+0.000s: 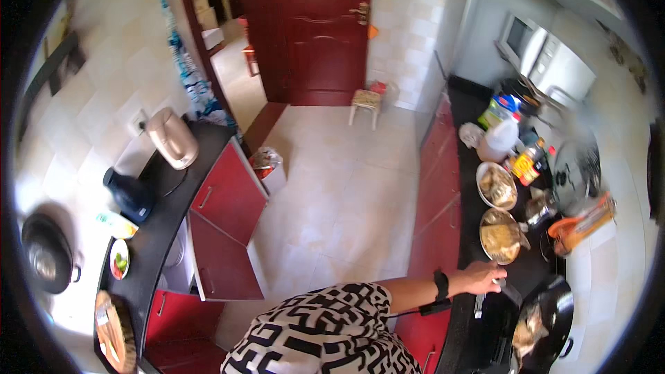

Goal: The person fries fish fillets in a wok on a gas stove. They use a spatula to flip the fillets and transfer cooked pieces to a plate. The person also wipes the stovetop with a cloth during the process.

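Observation:
My right hand (pixel 486 277) reaches out to the right over the dark counter. Its fingers are closed around what looks like the handle of a black wok (pixel 558 301); motion blurs the grip. Pieces of pale brown food (pixel 529 330) lie in the wok, on the black stove (pixel 480 343). Just beyond the hand stands a white bowl (pixel 484 249) of yellowish food, partly under crumpled wrap. Behind it is a second white bowl (pixel 479 192) with similar wrapped-looking contents. A black band circles my right wrist. My left hand is out of view.
Bottles (pixel 529 158), a translucent jug (pixel 501 137) and a microwave (pixel 558 62) line the right counter. On the left counter stand a kettle (pixel 171 137), a dark jug (pixel 127 195), a small dish (pixel 119 259) and a wooden board (pixel 111 332). A red cabinet door (pixel 226 259) juts out, open.

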`<state>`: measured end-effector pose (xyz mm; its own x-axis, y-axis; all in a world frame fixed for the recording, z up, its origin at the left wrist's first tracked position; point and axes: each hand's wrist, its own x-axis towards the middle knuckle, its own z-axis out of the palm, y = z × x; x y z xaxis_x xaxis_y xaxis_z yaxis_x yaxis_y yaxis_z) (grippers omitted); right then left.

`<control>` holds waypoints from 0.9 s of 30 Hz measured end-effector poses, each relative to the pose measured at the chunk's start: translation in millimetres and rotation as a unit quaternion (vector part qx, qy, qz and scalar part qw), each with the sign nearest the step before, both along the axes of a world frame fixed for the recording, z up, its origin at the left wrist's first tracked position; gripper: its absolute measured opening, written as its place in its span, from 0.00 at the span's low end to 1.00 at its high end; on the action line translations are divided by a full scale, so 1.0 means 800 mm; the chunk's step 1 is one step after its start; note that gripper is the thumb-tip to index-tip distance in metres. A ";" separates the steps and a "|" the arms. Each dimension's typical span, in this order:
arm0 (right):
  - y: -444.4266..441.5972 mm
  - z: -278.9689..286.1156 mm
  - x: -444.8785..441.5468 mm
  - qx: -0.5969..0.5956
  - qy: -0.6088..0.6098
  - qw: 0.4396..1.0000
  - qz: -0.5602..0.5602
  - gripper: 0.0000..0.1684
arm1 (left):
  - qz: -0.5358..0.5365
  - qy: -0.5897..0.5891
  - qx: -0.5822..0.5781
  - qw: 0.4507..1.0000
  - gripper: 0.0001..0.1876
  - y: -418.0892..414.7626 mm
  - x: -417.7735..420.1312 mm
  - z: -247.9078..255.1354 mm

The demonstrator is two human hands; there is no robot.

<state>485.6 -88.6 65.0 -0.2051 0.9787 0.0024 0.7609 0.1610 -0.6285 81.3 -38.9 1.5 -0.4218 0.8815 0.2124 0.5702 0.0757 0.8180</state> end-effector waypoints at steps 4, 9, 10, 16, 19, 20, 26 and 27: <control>-0.022 0.038 -0.029 0.069 -0.098 0.993 0.000 0.22 | -0.020 0.001 0.034 0.999 0.19 -0.008 -0.002 0.012; 0.011 -0.038 0.012 -0.043 0.186 0.982 0.009 0.36 | 0.013 0.038 -0.004 0.999 0.23 0.000 -0.010 -0.006; 0.000 -0.017 -0.007 -0.019 0.114 0.993 -0.028 0.35 | 0.009 0.039 0.010 0.999 0.23 0.001 -0.014 -0.009; -0.008 -0.004 -0.014 0.008 0.028 0.997 -0.066 0.31 | -0.011 0.022 0.032 0.999 0.24 0.014 -0.010 -0.015; -0.009 -0.002 -0.015 0.036 0.025 0.998 -0.052 0.31 | -0.009 0.032 0.013 0.999 0.25 0.013 -0.011 -0.015; -0.010 0.002 -0.016 0.024 0.022 0.998 -0.052 0.31 | -0.010 0.033 0.011 0.999 0.25 0.013 -0.012 -0.015; -0.011 0.007 -0.016 0.011 0.003 0.998 -0.065 0.30 | -0.019 0.035 0.020 0.999 0.25 0.012 -0.015 -0.018; -0.011 0.008 -0.015 0.009 0.003 0.998 -0.069 0.30 | -0.020 0.033 0.012 0.999 0.25 0.013 -0.014 -0.015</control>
